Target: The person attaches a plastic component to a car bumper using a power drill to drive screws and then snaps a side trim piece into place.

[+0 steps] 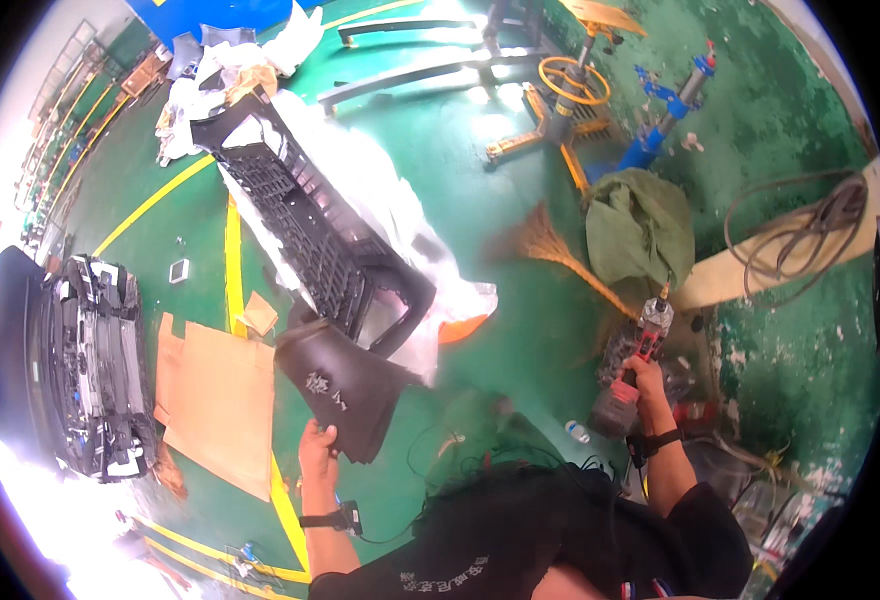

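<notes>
Dark panel (pixel 365 385) touches left hand (pixel 318 452); right hand (pixel 646 380) grips power drill (pixel 650 335).

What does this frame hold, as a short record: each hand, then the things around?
Left hand: at the near edge of a dark panel; grip unclear
Right hand: holding a red-and-black drill
On panel: small shiny pieces
Beyond panel: black bumper on white sheeting
Left of panel: flat cardboard
Beyond drill: green sack, broom
</notes>
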Tool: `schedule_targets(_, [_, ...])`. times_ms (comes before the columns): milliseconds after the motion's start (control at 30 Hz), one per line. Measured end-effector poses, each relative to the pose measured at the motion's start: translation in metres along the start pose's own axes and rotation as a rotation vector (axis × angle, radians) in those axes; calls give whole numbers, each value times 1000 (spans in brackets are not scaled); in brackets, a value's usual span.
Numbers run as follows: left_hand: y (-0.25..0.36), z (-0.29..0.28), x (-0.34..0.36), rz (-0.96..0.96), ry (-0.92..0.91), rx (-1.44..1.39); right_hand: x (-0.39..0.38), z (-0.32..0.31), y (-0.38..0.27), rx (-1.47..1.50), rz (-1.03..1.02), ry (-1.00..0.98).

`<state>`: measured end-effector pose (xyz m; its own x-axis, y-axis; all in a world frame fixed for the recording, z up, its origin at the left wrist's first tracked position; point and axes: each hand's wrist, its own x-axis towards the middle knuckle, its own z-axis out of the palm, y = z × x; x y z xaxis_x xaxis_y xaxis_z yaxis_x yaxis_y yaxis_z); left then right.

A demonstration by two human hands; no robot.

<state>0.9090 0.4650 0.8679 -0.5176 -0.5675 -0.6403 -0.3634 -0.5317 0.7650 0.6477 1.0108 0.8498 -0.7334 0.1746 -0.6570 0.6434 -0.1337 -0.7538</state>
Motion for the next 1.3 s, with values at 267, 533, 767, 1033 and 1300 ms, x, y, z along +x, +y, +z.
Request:
schedule_targets(267, [41, 141, 76, -42, -114, 36, 120, 20, -99, -59, -16, -97])
schedule_targets(533, [77, 233, 174, -127, -156, 8, 213, 65, -213, -100, -91, -19])
schedule_targets(767, [143, 310, 226, -132, -62, -98, 332, 123, -300, -185, -130, -34])
schedule_targets(1033, [166, 356, 318, -91, 140, -64, 476, 306, -401, -340, -156, -221])
schedule_targets(1300, [220, 409, 378, -130, 344, -223, 566, 539, -523, -601, -236, -623])
